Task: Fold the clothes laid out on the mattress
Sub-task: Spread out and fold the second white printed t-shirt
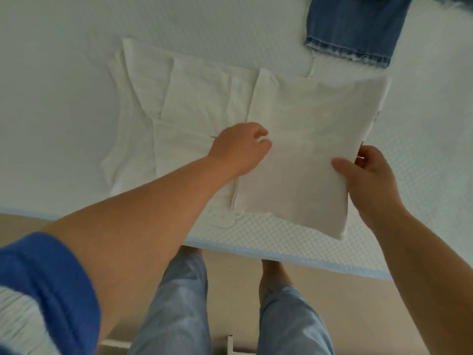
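Note:
A white shirt (194,103) lies on the white mattress (64,80), its sides turned inward and its right portion (312,139) doubled over to the left. My left hand (240,149) grips the left edge of that doubled portion with curled fingers. At the portion's right edge, my right hand (368,175) pinches the cloth, thumb on top. The fingers under the cloth are hidden.
A pair of blue jeans (355,26) lies at the back right of the mattress, its frayed hem toward me. The mattress's light-blue front border (294,257) runs just ahead of my legs. Beige floor lies below.

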Available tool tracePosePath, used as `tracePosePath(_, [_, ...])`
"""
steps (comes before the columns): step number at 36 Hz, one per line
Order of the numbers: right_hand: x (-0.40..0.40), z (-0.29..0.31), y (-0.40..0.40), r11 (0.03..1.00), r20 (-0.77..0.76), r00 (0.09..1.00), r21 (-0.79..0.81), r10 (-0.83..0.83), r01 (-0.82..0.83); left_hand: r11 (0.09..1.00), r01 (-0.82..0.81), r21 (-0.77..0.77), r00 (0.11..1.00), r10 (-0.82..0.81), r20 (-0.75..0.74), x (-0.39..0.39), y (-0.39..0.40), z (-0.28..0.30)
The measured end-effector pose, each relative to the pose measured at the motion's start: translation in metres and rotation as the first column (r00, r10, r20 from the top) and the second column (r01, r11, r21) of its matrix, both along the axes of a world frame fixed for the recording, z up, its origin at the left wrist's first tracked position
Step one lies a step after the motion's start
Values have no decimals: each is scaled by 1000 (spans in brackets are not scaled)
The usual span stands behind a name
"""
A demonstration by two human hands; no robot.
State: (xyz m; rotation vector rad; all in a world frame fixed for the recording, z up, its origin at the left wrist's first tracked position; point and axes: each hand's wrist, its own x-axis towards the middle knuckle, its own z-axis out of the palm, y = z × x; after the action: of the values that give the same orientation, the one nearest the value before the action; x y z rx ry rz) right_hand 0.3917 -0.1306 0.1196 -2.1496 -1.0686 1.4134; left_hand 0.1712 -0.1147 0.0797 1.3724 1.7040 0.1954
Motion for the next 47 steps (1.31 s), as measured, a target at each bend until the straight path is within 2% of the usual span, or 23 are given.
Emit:
tracePosePath(2, [-28, 21, 0, 998, 5, 999, 41, 43, -43, 973, -229, -8, 968, 229, 106, -16, 0, 11])
tracePosePath(3, [-43, 31, 0, 997, 9, 998, 60, 58, -58, 931, -365, -26, 915, 364, 172, -26, -3, 16])
tracePosePath(5, [-77, 47, -1, 989, 34, 995, 103, 99, -102, 788, -602, -128, 729, 608, 315, -51, -10, 25])
tracePosePath(7, [-113, 58, -2, 979, 47, 988, 134, 148, -153, 642, -702, -308, 512, 756, 407, -77, -20, 29])
tracePosePath(9, [-151, 63, -3, 963, 49, 975, 152, 217, -222, 560, -700, -444, 378, 817, 435, -105, -32, 32])
tracePosePath(12, [-207, 57, -4, 935, 52, 950, 168, 309, -313, 483, -661, -573, 269, 867, 420, -150, -52, 31])
tracePosePath(15, [-261, 39, -7, 909, 46, 926, 181, 374, -376, 436, -606, -666, 204, 894, 399, -192, -68, 21])
tracePosePath(18, [-312, 14, -9, 863, 74, 875, 143, 479, -485, 425, -517, -743, 167, 902, 399, -225, -79, 9])
tracePosePath(21, [-352, -14, -10, 835, 14, 835, 10, 550, -550, 452, -474, -756, 198, 891, 408, -245, -87, -3])
tracePosePath(23, [-368, -27, -12, 796, 37, 798, -110, 601, -595, 469, -520, -714, 286, 883, 372, -252, -89, -9])
tracePosePath(26, [-372, -33, -19, 762, 84, 758, -90, 647, -641, 493, -660, -567, 408, 869, 280, -257, -87, -15])
tracePosePath(29, [-358, -31, -27, 712, 184, 693, -61, 697, -700, 663, -626, -409, 626, 741, 243, -261, -88, -20])
tracePosePath(32, [-334, -30, -30, 661, 340, 611, -47, 715, -749, 800, -497, -334, 794, 575, 197, -257, -94, -17])
tracePosePath(34, [-316, -28, -30, 629, 426, 568, -5, 705, -777, 862, -420, -284, 872, 470, 137, -249, -96, -16])
tracePosePath(37, [-288, -30, -21, 619, 520, 544, 37, 659, -785, 872, -467, -149, 881, 473, 4, -239, -94, -16])
tracePosePath(40, [-258, -40, 2, 645, 599, 509, -15, 618, -764, 832, -554, -37, 833, 554, -7, -230, -98, -13])
tracePosePath(43, [-235, -51, 25, 661, 638, 500, -21, 586, -750, 816, -578, -12, 816, 577, -36, -224, -106, -13])
tracePosePath(47, [-223, -76, 33, 584, 597, 405, -133, 692, -801, 811, -584, -42, 807, 574, -140, -216, -108, -22])
